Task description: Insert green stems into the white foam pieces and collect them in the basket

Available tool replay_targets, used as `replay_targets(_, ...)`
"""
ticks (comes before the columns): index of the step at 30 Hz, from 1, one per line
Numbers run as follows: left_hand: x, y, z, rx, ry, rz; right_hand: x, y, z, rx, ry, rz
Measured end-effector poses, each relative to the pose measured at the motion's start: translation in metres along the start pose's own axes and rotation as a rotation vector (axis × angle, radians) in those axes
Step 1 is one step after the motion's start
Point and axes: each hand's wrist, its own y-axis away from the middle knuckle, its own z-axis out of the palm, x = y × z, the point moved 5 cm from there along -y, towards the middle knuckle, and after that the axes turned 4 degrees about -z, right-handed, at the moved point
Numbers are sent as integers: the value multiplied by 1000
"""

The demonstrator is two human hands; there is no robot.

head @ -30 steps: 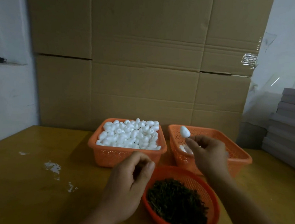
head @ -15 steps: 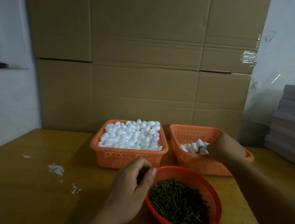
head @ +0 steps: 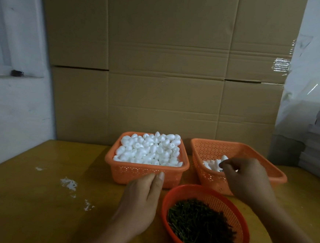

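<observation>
Few foam pieces [head: 214, 165] beside fingers [head: 226, 166]

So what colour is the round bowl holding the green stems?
Red-orange, perforated mesh; the round bowl shows clearly in the head view.

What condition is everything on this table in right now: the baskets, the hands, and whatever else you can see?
Left basket: heaped full of white foam pieces.
Right basket: holds only a few foam pieces.
Round basket: filled with green stems.
Left hand: fingers straight, holding nothing visible.
Right hand: over the right basket, fingertips curled.
Table: flecked with white crumbs.
</observation>
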Motion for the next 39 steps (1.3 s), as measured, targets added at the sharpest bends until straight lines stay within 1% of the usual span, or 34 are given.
replay_targets(3, -5, -9, -11, 95, -52, -25, -25, 39, 3, 78, -218, -83)
replay_targets(4, -6, -15, -14, 107, -70, -36, -30, 50, 6, 86, -256, -112)
replay_targets(6, -11, -33, -19, 64, -107, -76, -38, 62, 12, 67, -278, -179)
replay_targets(9, -15, -77, -27, 2, -311, -53, -46, 67, 11, 62, -289, -258)
replay_targets(11, -17, -109, -28, -56, -438, -52, -49, 68, 8, 65, -301, -281)
replay_targets(14, -26, -144, -19, -221, -639, -136, -48, 72, 10, 56, -304, -293)
replay_targets(17, -37, -157, -1, -380, -834, -183, -43, 71, 15, 36, -295, -288)
replay_targets(19, -40, -156, 10, -446, -993, -194, -40, 71, 18, 38, -294, -285)
replay_targets(20, -41, -155, 15, -470, -1033, -207, -39, 71, 19, 37, -292, -283)
replay_targets(23, -34, -152, 28, -547, -1094, -249, -36, 69, 22, 42, -277, -286)
replay_targets(25, -30, -153, 34, -568, -1144, -251, -35, 70, 24, 43, -262, -286)
replay_targets(29, -34, -155, 41, -628, -1040, -304, -35, 71, 27, 19, -234, -275)
replay_targets(32, -38, -155, 40, -630, -1082, -280, -36, 69, 26, 10, -216, -257)
replay_targets(36, -36, -155, 36, -651, -1019, -254, -36, 69, 25, 4, -206, -239)
replay_targets(39, -36, -159, 29, -615, -968, -238, -36, 70, 24, -4, -202, -236)
